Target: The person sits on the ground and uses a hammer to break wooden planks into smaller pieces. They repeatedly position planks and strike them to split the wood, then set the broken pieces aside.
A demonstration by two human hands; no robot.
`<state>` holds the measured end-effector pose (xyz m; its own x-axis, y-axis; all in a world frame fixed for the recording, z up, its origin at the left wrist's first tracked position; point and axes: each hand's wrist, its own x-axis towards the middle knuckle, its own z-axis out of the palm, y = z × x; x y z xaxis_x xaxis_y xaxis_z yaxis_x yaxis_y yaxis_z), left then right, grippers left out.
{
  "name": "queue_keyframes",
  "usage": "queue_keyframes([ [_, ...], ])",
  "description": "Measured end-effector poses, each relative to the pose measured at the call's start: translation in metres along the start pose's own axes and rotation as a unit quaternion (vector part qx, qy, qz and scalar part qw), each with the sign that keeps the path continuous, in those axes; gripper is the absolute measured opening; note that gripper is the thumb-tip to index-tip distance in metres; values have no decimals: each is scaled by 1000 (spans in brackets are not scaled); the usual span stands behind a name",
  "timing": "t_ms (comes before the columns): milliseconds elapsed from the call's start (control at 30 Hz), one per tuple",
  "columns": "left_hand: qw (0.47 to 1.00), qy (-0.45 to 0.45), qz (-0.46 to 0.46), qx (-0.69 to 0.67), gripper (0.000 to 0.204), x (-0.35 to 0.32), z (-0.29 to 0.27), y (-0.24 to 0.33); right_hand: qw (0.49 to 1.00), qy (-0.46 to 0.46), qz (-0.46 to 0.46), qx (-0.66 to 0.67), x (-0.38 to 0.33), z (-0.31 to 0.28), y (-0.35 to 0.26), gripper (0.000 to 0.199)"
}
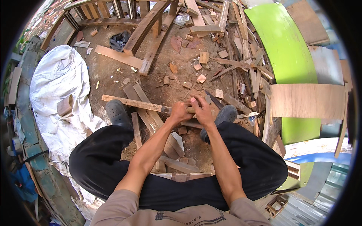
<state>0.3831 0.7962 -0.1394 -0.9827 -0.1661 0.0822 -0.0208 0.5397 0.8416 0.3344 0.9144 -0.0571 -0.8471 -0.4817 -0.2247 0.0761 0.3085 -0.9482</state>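
In front of my feet, my left hand [180,112] is closed in a fist around a short wooden piece [191,110], whose pale end shows between my hands. A dark end [164,109] sticks out on the fist's other side, against a long light wooden strip [130,103]. I cannot tell whether it belongs to the held piece. Close beside it, my right hand [201,109] has its fingers bent over the same spot, and its grip is partly hidden. Just beyond the right hand lies a dark, narrow blade-like piece [214,100]. Crossed planks [151,122] lie under the strip.
Wooden offcuts and a pile of battens [241,56] cover the ground at right. A slatted wooden frame [145,30] stands at the far left. White sheeting [60,81] lies at left. Green board [286,45] and plywood [307,101] are at right. My shoes [120,112] flank the work.
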Motion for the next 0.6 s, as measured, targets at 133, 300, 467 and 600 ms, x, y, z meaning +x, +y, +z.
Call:
queue_keyframes([
  [133,998,-49,-13,-39,21,-5,-11,-6,986,-64,59,143,2,6,-27,59],
  [300,996,-58,19,-67,22,-6,-14,-12,956,111,51,268,21,-31,-26,67],
  [467,991,-67,49,-101,19,-5,-20,-21,854,156,-29,496,36,-14,-6,68],
  [600,958,-40,-63,-278,13,-12,-44,-27,957,-39,-92,271,57,76,-66,65],
])
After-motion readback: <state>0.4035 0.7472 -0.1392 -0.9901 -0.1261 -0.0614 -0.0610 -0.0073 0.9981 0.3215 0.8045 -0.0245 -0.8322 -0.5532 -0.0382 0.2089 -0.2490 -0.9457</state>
